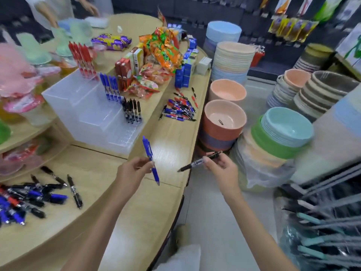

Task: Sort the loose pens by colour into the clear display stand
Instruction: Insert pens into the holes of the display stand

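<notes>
Left hand (134, 169) pinches blue pen (150, 160), tip down; right hand (219, 165) grips black pen (199, 161), clear barrel.

One wide-angle view, worn on the person's head, looked forward and down along the curved wooden counter (146, 212). Its near edge lay close below; the clear stand (78, 106) sat mid-distance, the wall racks (195, 8) far behind.

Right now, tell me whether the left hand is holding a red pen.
No: the left hand pinches a blue pen, while the right hand holds a black pen.
</notes>
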